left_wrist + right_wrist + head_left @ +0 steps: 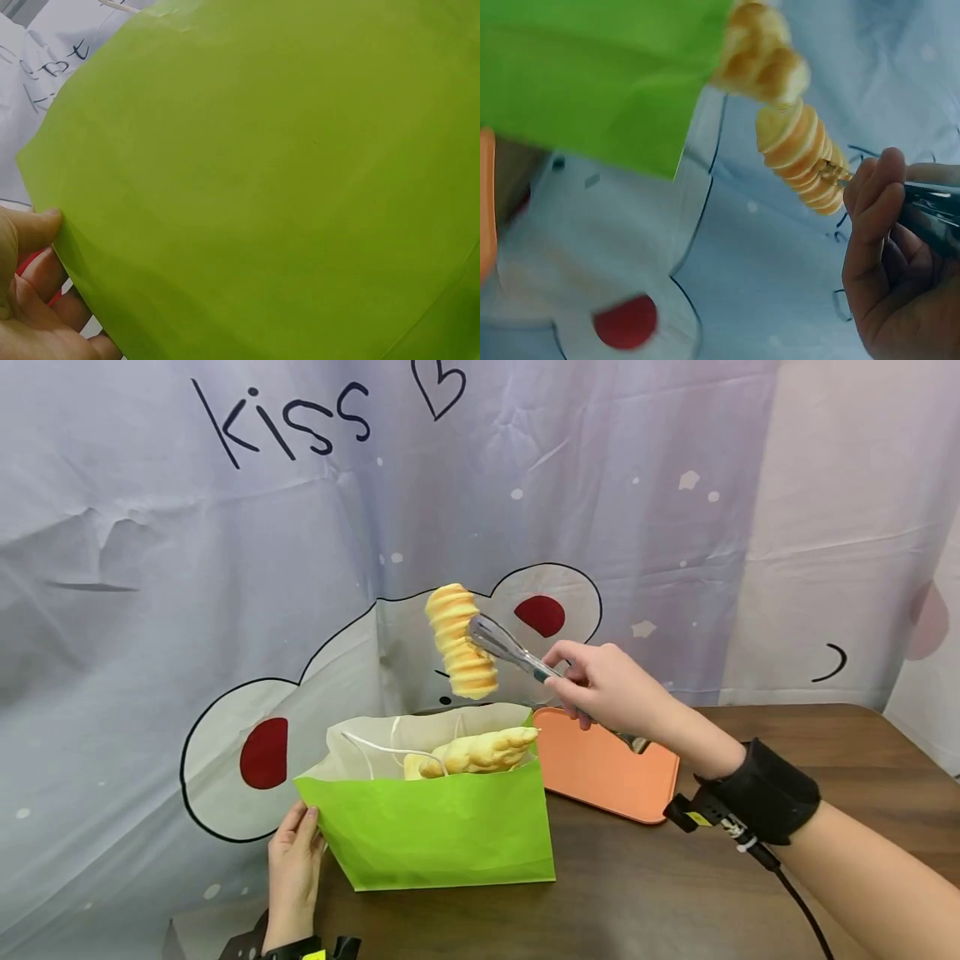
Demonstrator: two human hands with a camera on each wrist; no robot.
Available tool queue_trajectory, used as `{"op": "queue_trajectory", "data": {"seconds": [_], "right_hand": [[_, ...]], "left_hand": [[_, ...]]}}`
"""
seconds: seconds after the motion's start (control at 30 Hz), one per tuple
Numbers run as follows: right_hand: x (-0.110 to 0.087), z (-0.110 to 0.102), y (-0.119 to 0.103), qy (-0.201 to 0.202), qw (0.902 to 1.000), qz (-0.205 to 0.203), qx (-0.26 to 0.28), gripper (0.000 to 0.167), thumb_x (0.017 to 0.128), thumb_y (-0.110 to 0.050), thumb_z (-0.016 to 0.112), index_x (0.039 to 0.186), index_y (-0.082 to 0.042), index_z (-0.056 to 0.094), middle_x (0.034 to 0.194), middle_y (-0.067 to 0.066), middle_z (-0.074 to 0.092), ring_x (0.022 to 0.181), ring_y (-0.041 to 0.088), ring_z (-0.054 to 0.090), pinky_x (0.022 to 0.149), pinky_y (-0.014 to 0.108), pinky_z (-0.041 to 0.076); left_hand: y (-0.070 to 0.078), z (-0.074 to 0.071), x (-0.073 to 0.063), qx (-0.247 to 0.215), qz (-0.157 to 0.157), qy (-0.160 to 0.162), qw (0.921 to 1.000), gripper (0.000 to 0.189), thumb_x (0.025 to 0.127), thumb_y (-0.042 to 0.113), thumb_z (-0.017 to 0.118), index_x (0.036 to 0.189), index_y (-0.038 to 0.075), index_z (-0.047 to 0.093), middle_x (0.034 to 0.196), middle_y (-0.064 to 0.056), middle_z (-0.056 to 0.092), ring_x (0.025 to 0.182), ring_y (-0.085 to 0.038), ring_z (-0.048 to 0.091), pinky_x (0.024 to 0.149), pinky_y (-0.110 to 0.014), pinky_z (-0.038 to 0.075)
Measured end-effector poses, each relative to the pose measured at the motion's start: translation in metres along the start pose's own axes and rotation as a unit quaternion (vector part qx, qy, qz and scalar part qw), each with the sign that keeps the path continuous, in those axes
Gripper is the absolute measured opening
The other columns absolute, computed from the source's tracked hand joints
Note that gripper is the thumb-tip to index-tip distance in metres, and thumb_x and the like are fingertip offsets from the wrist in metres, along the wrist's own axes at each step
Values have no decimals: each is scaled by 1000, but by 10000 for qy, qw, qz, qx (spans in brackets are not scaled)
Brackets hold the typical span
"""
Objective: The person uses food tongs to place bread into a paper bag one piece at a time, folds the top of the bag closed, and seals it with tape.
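In the head view my right hand grips metal tongs, whose tips hold a ridged, spiral bread roll in the air above a bright green paper bag. A braided bread pokes out of the bag's open top, beside a white cord handle. My left hand pinches the bag's left edge; in the left wrist view its thumb lies on the front face with the fingers behind. The right wrist view shows the spiral roll at the tong tips, near the braided bread.
An orange tray lies on the brown wooden table, behind and right of the bag. A printed fabric backdrop hangs at the table's back. A cable runs from the right wrist strap.
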State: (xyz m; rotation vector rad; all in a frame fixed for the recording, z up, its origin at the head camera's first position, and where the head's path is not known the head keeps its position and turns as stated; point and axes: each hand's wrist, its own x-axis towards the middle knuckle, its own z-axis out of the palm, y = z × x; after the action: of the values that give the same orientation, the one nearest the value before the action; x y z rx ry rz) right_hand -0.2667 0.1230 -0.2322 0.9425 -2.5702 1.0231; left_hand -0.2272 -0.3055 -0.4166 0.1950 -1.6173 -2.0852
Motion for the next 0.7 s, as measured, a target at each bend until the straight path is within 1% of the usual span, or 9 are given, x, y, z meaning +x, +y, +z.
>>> {"op": "queue_trajectory", "data": {"seconds": [0.07, 0.13, 0.23, 0.33, 0.4, 0.47, 0.6, 0.67, 0.7], "right_hand": [[1, 5, -3, 126, 9955, -408, -848, 10, 99, -12, 56, 108, -13, 59, 55, -6, 55, 45, 9, 53, 50, 27, 43], [2, 8, -5, 269, 9830, -845, -1606, 10, 97, -14, 60, 107, -14, 61, 54, -8, 51, 45, 5, 47, 49, 25, 38], [3, 11, -4, 398, 9542, -1597, -2498, 11, 93, -13, 65, 103, -16, 62, 52, -8, 45, 45, 5, 35, 46, 23, 31], [6, 15, -3, 385, 9219, -2242, -3136, 13, 90, -10, 64, 100, -17, 63, 50, -8, 39, 47, 6, 26, 46, 21, 23], [10, 18, -1, 346, 9026, -2523, -3470, 16, 88, -8, 61, 102, -17, 64, 50, -7, 37, 48, 8, 20, 47, 21, 17], [13, 21, 0, 282, 8908, -2647, -3683, 21, 88, -7, 61, 106, -18, 66, 53, -8, 42, 49, 9, 20, 47, 21, 16], [16, 24, 2, 243, 8834, -2681, -3836, 30, 90, -16, 72, 118, -23, 68, 70, -9, 58, 56, 9, 45, 50, 22, 35], [16, 24, 3, 243, 8873, -2609, -3796, 34, 89, -20, 75, 122, -24, 66, 77, -8, 62, 66, 12, 57, 57, 25, 46], [15, 24, 3, 221, 8928, -2523, -3725, 36, 89, -23, 76, 124, -23, 65, 81, -8, 64, 71, 13, 60, 60, 27, 49]], "left_hand": [[0, -1, 0, -6, 3, -11, 10000, 23, 104, 14, 52, 121, 23, 65, 111, 16, 69, 97, 2, 66, 79, -14, 54], [0, -1, 0, 6, -3, -19, 10000, 23, 104, 13, 52, 120, 24, 65, 111, 17, 69, 97, 2, 66, 79, -14, 54], [1, -2, 1, 39, 7, -21, 10000, 23, 104, 14, 52, 121, 24, 65, 111, 17, 69, 97, 2, 66, 79, -14, 54], [2, -1, 1, 53, 17, -21, 10000, 24, 104, 15, 53, 123, 22, 64, 112, 17, 69, 97, 2, 66, 79, -14, 53], [3, -1, 1, 24, 10, -19, 10000, 25, 104, 15, 53, 125, 21, 64, 113, 17, 68, 98, 2, 66, 79, -14, 53], [2, -1, 0, 16, 14, -32, 10000, 25, 104, 15, 53, 125, 21, 64, 113, 17, 68, 98, 2, 66, 79, -14, 53], [0, -1, 0, 7, 33, -133, 9999, 23, 104, 14, 52, 121, 24, 65, 111, 17, 69, 97, 2, 66, 79, -14, 53], [-1, -2, 0, -29, 40, -154, 9999, 23, 104, 13, 52, 118, 25, 66, 110, 17, 70, 96, 2, 66, 79, -14, 53], [-1, -2, 0, -69, 39, -149, 9999, 23, 104, 13, 52, 118, 25, 66, 110, 16, 70, 96, 2, 66, 79, -15, 53]]}}
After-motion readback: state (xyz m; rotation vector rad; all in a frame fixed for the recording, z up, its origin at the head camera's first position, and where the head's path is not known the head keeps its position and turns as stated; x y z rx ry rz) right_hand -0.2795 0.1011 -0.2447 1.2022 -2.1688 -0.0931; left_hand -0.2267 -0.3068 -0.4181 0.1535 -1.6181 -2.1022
